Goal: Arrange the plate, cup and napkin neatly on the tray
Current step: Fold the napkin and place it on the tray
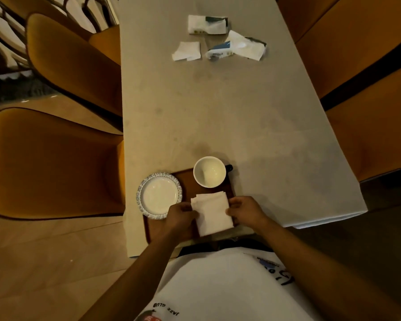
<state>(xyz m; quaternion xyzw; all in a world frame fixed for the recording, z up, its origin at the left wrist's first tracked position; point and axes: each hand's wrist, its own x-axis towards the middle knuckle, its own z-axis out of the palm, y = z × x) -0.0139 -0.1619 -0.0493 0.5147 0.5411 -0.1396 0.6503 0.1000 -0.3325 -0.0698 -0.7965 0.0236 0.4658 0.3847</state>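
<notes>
A dark brown tray (187,184) lies at the near edge of the table. On its left side sits a white plate (159,195) with a blue patterned rim, overhanging the tray's left edge. A white cup (209,171) with a dark handle stands at the tray's far right corner. A folded white napkin (212,213) lies on the tray's near right part. My left hand (180,216) grips the napkin's left edge and my right hand (245,210) grips its right edge.
The grey table (218,112) stretches away from me. At its far end lie a loose white napkin (186,50) and two torn tissue packets (207,24) (237,48). Mustard-coloured chairs (56,158) stand on both sides of the table.
</notes>
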